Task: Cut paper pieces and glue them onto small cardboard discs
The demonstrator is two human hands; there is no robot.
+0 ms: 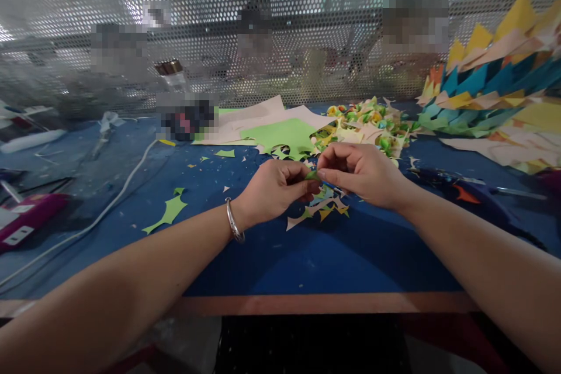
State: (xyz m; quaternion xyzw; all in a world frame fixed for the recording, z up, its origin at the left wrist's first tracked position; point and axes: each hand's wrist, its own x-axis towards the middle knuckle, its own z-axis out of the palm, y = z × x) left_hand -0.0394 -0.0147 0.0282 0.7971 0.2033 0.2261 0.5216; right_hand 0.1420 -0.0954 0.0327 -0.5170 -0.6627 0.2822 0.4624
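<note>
Between my two hands is a small piece of green paper (312, 175), pinched from both sides. My left hand (280, 187), with a silver bangle (234, 220) at the wrist, grips its left end with closed fingers. On the other end, my right hand (362, 174) holds it between thumb and bent fingers. Paper scraps (326, 208) lie on the blue table under the hands. Just beyond them rests a cut sheet of green paper (284, 133) with round bites out of its edge. A heap of small curled paper pieces (372, 125) sits behind my right hand.
At right are layered pointed paper shapes (491, 82) and a dark tool (464, 184), perhaps a glue gun. A magenta power strip (30, 219) and white cable (114, 201) lie left. A green offcut (170, 210) is nearer. A perforated metal screen (298, 35) stands behind the table.
</note>
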